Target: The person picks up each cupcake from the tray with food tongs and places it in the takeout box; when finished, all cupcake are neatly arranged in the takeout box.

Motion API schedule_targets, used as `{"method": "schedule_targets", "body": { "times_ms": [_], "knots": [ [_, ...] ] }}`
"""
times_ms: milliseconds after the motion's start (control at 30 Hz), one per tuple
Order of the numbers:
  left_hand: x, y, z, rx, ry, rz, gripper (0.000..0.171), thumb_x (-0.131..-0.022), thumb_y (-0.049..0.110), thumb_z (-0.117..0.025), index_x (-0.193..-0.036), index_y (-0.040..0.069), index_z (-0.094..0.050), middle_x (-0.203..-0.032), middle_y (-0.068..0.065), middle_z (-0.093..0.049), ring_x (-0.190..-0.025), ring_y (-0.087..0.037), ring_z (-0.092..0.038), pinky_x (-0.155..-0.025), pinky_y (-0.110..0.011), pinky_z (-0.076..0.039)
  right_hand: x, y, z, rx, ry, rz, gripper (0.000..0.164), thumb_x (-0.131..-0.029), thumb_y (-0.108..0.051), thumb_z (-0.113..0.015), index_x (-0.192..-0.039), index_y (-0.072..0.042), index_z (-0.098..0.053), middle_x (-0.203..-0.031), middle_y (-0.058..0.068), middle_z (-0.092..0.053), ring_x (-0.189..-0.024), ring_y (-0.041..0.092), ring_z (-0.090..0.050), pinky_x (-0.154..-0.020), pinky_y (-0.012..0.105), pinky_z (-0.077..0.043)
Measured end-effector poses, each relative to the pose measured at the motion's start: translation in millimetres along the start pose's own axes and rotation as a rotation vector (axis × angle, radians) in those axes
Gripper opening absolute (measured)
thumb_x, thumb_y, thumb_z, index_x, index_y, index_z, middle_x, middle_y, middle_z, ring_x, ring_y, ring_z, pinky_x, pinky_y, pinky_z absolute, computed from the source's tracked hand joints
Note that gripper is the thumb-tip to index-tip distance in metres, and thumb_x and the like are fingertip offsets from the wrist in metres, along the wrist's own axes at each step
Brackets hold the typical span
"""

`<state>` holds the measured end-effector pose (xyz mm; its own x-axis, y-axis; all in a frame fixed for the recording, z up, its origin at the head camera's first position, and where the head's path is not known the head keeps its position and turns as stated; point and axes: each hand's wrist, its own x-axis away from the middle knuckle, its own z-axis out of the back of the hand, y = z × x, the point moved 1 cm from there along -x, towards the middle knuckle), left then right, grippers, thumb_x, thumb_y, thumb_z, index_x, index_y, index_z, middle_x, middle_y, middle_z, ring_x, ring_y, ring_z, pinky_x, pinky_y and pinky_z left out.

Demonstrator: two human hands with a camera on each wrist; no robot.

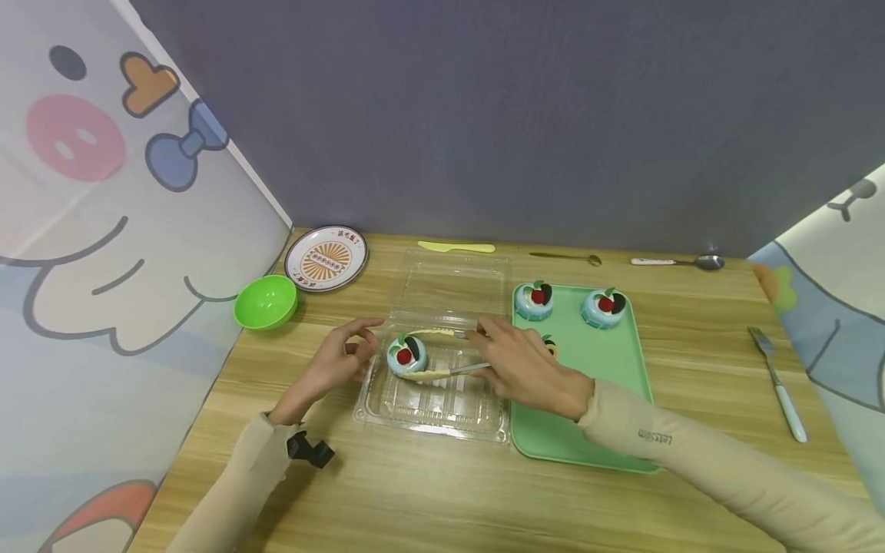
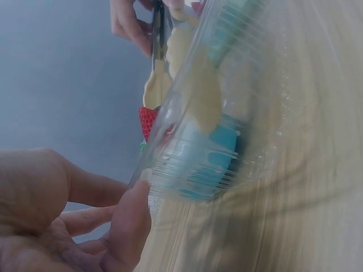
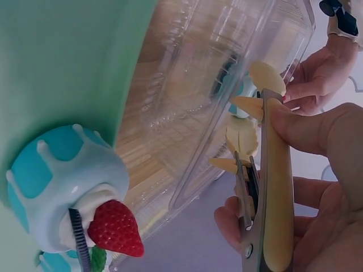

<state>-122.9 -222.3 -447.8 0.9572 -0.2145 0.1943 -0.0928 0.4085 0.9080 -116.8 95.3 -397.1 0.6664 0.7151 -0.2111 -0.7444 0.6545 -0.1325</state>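
Beige right sleeve (image 1: 726,472) lies nearest, crossing the near right corner of the green tray (image 1: 588,430); its print appears to read "LetsSlim". Right hand (image 1: 522,365) is clamped on cream-tipped tongs (image 1: 429,375), the tips set either side of a blue cake (image 1: 406,356) in the far left corner of the clear container (image 1: 442,421); pressure of both tips cannot be told. Left hand (image 1: 339,359) has thumb and forefinger together on the container's left rim. Obstructions: right hand and forearm overhang the tray and partly hide a third cake (image 1: 550,347); two more stand at its far edge. Container lid (image 1: 452,280) lies open toward the grey wall (image 1: 484,115). Along that wall: yellow knife (image 1: 456,247), thin gold spoon (image 1: 563,257), spoon with patterned handle (image 1: 677,262). Plate (image 1: 326,259) at far left carries red Chinese characters, too small to read surely; green bowl (image 1: 266,302) just beside it. Container's right rim meets the tray's left edge. Open bench (image 1: 415,499) runs in front of the container, and right of the tray as far as the fork (image 1: 781,388).
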Motion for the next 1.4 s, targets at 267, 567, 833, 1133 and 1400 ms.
{"method": "schedule_targets", "body": {
  "times_ms": [267,567,833,1133,1400],
  "knots": [
    [0.7,0.4,-0.4,-0.005,0.005,-0.005,0.044,-0.098,0.004,-0.055,-0.141,0.009,-0.050,-0.111,-0.022,-0.052,-0.070,-0.024,-0.060,-0.054,-0.043,-0.061,2,1,-1,0.010,0.006,0.006,0.054,-0.080,-0.033,-0.082,-0.125,-0.010,-0.064,-0.100,0.000,-0.053,-0.082,0.013,-0.052,-0.036,0.010,-0.025],
    [1.1,0.4,-0.7,-0.015,0.000,0.004,0.045,-0.097,0.003,-0.055,-0.142,0.010,-0.049,-0.112,-0.022,-0.053,-0.071,-0.027,-0.060,-0.053,-0.041,-0.061,4,1,-1,0.021,0.034,0.040,0.057,-0.080,-0.032,-0.082,-0.128,-0.008,-0.063,-0.102,0.001,-0.054,-0.082,0.012,-0.051,-0.038,0.009,-0.025],
    [2.3,0.5,-0.6,-0.027,0.000,-0.005,0.044,-0.098,0.004,-0.055,-0.141,0.010,-0.050,-0.111,-0.021,-0.053,-0.071,-0.029,-0.061,-0.052,-0.043,-0.060,9,0,3,0.044,0.030,0.032,0.058,-0.080,-0.032,-0.082,-0.129,-0.009,-0.062,-0.118,0.005,-0.056,-0.089,0.014,-0.057,-0.038,0.008,-0.026],
    [1.6,1.5,0.4,-0.049,-0.004,-0.010,0.045,-0.098,0.004,-0.055,-0.142,0.009,-0.049,-0.112,-0.020,-0.053,-0.069,-0.022,-0.061,-0.053,-0.043,-0.061,19,0,16,0.070,0.074,-0.018,0.058,-0.081,-0.037,-0.080,-0.130,-0.012,-0.061,-0.122,0.004,-0.058,-0.095,0.017,-0.058,-0.040,0.013,-0.031],
    [3.0,3.0,1.9,-0.058,-0.013,-0.004,0.045,-0.098,0.002,-0.053,-0.142,0.008,-0.048,-0.113,-0.020,-0.053,-0.071,-0.023,-0.061,-0.052,-0.039,-0.061,42,8,37,0.050,0.140,-0.089,0.061,-0.081,-0.039,-0.080,-0.134,-0.015,-0.060,-0.122,0.000,-0.058,-0.084,0.012,-0.056,-0.038,0.012,-0.026]
  ]
}}
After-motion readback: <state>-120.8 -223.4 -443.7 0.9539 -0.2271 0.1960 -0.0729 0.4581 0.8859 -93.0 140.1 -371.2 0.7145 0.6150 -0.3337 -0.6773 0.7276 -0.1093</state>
